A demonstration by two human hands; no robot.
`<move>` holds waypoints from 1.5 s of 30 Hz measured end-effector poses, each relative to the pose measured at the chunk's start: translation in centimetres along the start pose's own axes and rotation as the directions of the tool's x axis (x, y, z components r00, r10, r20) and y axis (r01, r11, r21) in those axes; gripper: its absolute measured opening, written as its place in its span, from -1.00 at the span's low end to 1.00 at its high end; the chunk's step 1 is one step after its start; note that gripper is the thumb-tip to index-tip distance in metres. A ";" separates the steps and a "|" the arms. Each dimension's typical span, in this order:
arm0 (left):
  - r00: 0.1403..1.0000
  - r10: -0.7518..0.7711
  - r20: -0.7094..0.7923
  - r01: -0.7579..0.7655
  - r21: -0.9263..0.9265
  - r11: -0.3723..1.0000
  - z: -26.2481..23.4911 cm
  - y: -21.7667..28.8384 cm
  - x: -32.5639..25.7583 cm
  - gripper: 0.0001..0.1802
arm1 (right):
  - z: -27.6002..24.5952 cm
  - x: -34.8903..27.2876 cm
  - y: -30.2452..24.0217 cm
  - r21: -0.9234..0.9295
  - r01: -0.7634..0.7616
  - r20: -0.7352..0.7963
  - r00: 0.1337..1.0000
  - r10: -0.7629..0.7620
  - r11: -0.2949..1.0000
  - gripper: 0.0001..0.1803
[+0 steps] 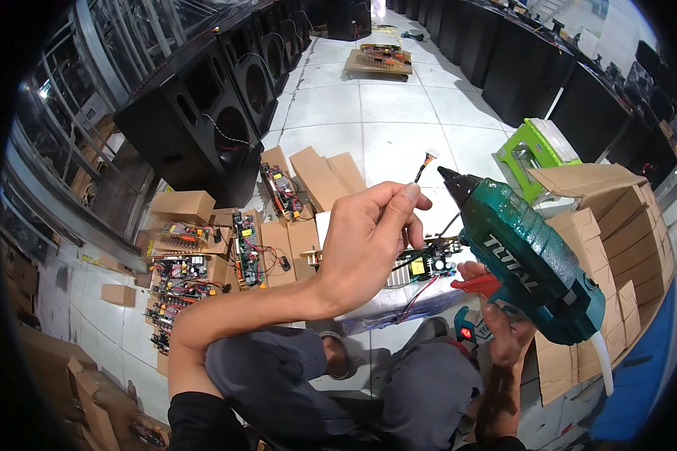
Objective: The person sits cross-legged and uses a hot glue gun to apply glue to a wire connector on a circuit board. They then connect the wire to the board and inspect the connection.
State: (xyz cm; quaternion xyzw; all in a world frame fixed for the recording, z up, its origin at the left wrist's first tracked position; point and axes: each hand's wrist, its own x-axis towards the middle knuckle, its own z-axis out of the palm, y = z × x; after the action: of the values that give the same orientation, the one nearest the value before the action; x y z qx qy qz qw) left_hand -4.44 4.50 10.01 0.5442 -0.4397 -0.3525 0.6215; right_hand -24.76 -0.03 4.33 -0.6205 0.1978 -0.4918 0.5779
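Fingers of the left hand (365,244) pinch a thin wire (423,167) (white plug on top) up before the nozzle of the green glue gun (530,263), right hand (500,323) wrapped around its grip, circuit board (427,263) below.

The glue gun (530,267) is dark green with a black tip and a red trigger. It is held up on the right, tilted, with its tip pointing up and to the left. A white glue stick (602,362) pokes out of its back end. The thin wire (423,167) has a small white plug on top. It stands up just left of the tip, close to it.
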 end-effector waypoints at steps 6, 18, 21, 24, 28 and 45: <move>1.000 0.000 -0.002 0.000 -0.010 1.000 0.1 -0.2 0.0 -0.65 | -1.3 -0.4 0.7 -0.197 0.045 0.097 0.995 -0.026 0.979 -0.60; 0.995 -0.085 0.057 0.090 -0.107 0.990 0.2 0.1 -0.3 -0.60 | -0.4 -0.4 1.0 -0.303 0.058 -0.002 0.998 -0.061 0.951 -0.60; 0.993 -0.098 0.065 0.105 -0.120 0.987 0.2 0.4 -0.3 -0.60 | -0.5 0.0 0.9 -0.249 0.056 0.035 0.998 -0.048 0.967 -0.62; 0.991 -0.112 0.075 0.121 -0.124 0.985 0.3 0.4 -0.3 -0.59 | 0.6 0.5 0.9 -0.122 0.102 -0.044 0.993 -0.108 0.987 -0.82; 0.988 -0.128 0.081 0.137 -0.116 0.984 0.2 0.6 -0.3 -0.58 | 0.6 0.4 0.7 -0.140 0.067 -0.024 0.997 -0.071 0.988 -0.84; 0.988 -0.131 0.080 0.139 -0.115 0.984 0.2 0.6 -0.3 -0.59 | -0.2 0.3 1.4 -0.195 0.137 0.055 0.990 -0.128 0.971 -0.65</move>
State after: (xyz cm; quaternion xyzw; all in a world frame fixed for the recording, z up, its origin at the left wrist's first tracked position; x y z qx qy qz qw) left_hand -4.75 4.81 10.56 0.5212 -0.4019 -0.4392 0.6114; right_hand -24.36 -0.79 3.11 -0.6969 0.1917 -0.4941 0.4832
